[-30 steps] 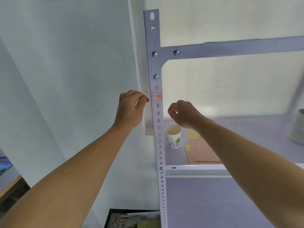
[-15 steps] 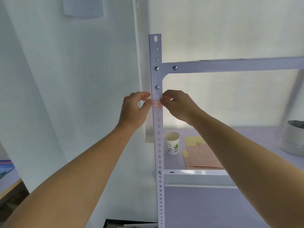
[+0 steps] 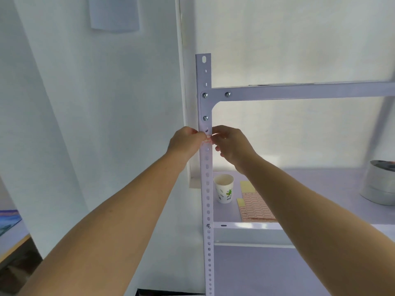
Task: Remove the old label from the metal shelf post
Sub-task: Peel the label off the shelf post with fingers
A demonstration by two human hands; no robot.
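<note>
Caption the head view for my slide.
Left hand and right hand work at the red-printed old label on the perforated metal shelf post, just below its corner bracket.

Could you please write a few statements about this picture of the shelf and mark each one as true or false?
1. The left hand and the right hand are both at the label. True.
2. The label is off the post. False: it is on the post, between the two hands.
3. A paper cup stands upright on the shelf. True.
4. The sheet of labels is inside the cup. False: it lies flat on the shelf, right of the cup.
</note>
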